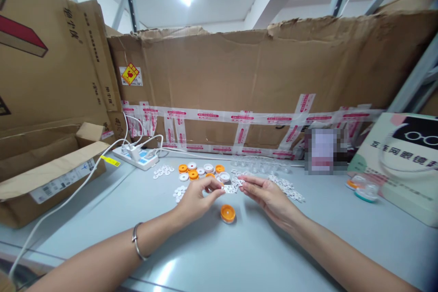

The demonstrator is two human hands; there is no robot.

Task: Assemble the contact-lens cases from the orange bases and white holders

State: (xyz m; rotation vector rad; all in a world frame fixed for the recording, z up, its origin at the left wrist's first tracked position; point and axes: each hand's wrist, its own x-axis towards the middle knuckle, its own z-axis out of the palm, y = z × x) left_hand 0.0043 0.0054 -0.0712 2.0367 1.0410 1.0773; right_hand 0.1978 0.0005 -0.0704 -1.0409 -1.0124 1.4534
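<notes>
My left hand [198, 195] pinches a small flat white piece with dark marks [228, 189] between thumb and fingertips. Facing it, my right hand [265, 194] has its fingertips closed on a similar white marked piece [239, 184]. The two pieces meet or overlap, and I cannot tell whether they are joined. Below them on the table stands a round orange cup-shaped part [227, 213] with a pale base. Beyond my left hand are several orange and white round parts [193, 174]. A spread of white marked pieces [285, 187] lies beyond my right hand.
Clear plastic domes [260, 164] stand along the back, near small white discs [163, 172] and a power strip [137, 156] with cables. An open cardboard box [51, 164] is at left. Clear round containers [364, 189] sit by a pale green box [397, 169] at right.
</notes>
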